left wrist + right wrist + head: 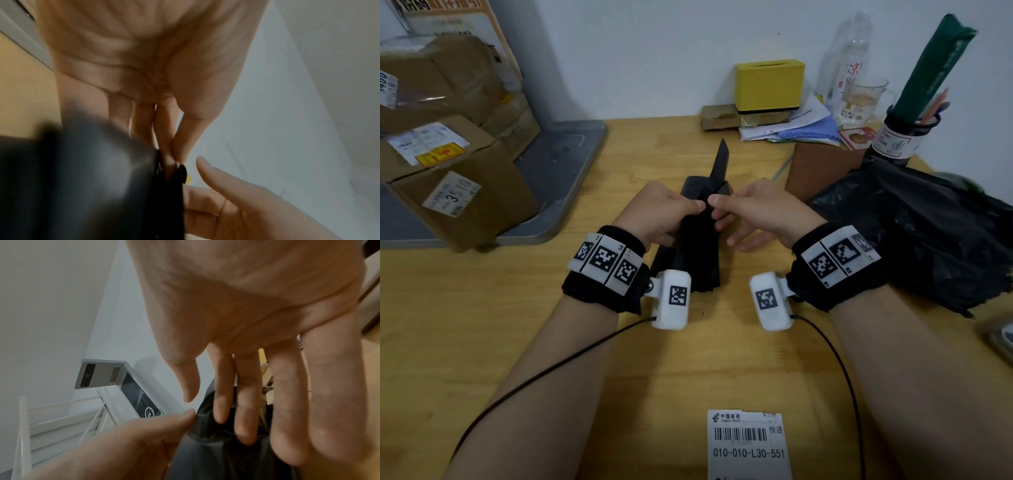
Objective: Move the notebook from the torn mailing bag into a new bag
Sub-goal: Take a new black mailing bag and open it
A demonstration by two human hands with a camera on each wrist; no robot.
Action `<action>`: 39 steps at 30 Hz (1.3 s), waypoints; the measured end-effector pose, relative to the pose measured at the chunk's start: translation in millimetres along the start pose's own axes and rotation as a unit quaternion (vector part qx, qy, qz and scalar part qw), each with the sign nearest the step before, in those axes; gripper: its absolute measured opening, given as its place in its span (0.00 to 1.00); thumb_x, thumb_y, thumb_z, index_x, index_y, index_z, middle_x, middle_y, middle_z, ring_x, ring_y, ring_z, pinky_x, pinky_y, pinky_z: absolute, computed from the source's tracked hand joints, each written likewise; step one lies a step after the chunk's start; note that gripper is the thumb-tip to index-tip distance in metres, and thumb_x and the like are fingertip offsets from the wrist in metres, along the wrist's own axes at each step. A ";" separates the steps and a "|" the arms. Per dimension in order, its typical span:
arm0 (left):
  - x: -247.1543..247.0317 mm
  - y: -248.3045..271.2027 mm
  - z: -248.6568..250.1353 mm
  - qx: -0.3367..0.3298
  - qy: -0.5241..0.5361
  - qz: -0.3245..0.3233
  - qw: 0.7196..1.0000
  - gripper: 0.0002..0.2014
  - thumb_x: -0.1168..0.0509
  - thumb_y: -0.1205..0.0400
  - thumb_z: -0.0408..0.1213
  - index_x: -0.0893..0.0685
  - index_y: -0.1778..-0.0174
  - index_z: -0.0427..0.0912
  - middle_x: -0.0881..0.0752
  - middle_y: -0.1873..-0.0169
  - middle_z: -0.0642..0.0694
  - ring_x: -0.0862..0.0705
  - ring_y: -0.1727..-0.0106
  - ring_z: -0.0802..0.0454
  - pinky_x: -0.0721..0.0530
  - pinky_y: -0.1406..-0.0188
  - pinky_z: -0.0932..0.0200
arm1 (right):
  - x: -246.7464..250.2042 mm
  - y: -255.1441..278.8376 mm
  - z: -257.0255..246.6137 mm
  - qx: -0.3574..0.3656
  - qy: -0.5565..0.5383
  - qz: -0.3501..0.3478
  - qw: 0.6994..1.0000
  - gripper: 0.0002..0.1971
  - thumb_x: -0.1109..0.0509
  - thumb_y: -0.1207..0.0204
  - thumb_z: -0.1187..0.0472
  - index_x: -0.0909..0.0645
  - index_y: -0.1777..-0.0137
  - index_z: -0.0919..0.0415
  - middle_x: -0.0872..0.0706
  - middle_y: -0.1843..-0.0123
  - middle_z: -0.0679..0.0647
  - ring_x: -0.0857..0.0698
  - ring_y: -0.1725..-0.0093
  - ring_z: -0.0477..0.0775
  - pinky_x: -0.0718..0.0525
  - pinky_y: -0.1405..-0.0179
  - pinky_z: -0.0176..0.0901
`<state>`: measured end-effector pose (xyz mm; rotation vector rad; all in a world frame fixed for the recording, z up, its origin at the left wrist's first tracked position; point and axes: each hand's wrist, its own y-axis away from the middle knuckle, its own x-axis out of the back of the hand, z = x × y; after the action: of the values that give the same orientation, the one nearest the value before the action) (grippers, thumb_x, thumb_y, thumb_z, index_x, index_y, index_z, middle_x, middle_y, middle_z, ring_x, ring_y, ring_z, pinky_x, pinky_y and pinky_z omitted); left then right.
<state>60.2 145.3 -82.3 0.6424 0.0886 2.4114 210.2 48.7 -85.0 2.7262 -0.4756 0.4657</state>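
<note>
A folded black new mailing bag (698, 253) is held up over the middle of the wooden table (517, 342). My left hand (697, 209) pinches its top edge between thumb and fingers, which the left wrist view shows on the dark bag (102, 186). My right hand (717, 209) lays straight fingers (244, 418) against the bag (216, 451), with its thumb held a little off the plastic. The brown notebook (822, 171) lies bare on the table behind my right hand. The crumpled torn black bag (935, 233) lies to its right.
Cardboard boxes (458, 192) are stacked on a grey tray (558, 178) at the left. A yellow box (768, 85), papers, a glass mug (863, 102) and a pen holder (904, 137) line the back wall. A shipping label (748, 445) lies at the near edge.
</note>
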 end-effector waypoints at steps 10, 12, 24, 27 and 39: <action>-1.5 -3.9 -2.8 -0.022 0.062 0.018 0.998 0.12 0.32 0.18 0.26 0.07 0.48 0.45 0.08 0.51 0.44 0.10 0.48 0.50 0.10 0.47 0.53 | 3.7 -5.3 2.6 0.008 0.103 0.050 0.993 0.13 0.25 0.21 0.53 0.19 0.63 0.59 0.19 0.67 0.60 0.15 0.65 0.61 0.10 0.63 0.54; -3.6 -0.3 -1.3 -0.023 0.128 0.046 0.990 0.13 0.34 0.18 0.24 0.08 0.46 0.43 0.09 0.49 0.42 0.09 0.49 0.49 0.09 0.49 0.55 | 7.2 -2.4 0.4 0.012 0.072 0.065 0.995 0.12 0.26 0.19 0.54 0.17 0.61 0.61 0.18 0.62 0.59 0.15 0.61 0.59 0.09 0.57 0.55; 38.6 44.6 8.6 -0.061 0.385 0.278 0.878 0.19 0.33 0.22 0.19 0.11 0.38 0.40 0.12 0.40 0.35 0.12 0.40 0.38 0.13 0.38 0.44 | 9.1 39.6 -30.7 0.137 -0.122 0.186 0.965 0.11 0.26 0.17 0.58 0.12 0.62 0.57 0.22 0.77 0.51 0.33 0.81 0.51 0.36 0.81 0.36; 47.4 61.7 18.2 -0.089 0.421 0.307 0.849 0.21 0.33 0.21 0.19 0.13 0.34 0.40 0.13 0.39 0.37 0.12 0.40 0.42 0.12 0.39 0.47 | 5.6 50.8 -42.6 0.150 -0.134 0.206 0.958 0.10 0.26 0.18 0.57 0.12 0.61 0.56 0.20 0.73 0.53 0.32 0.85 0.51 0.36 0.83 0.34; 76.0 119.1 40.1 -0.261 0.378 0.450 0.766 0.26 0.34 0.20 0.19 0.20 0.26 0.40 0.22 0.26 0.45 0.22 0.26 0.51 0.20 0.33 0.68 | -11.9 88.2 -67.9 0.193 -0.208 0.192 0.939 0.10 0.26 0.17 0.60 0.17 0.61 0.55 0.17 0.55 0.60 0.24 0.79 0.54 0.21 0.75 0.46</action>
<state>-39.9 92.1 11.0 -0.7714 -0.6922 3.2163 149.1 -1.0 -5.5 3.1245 -1.1507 0.0618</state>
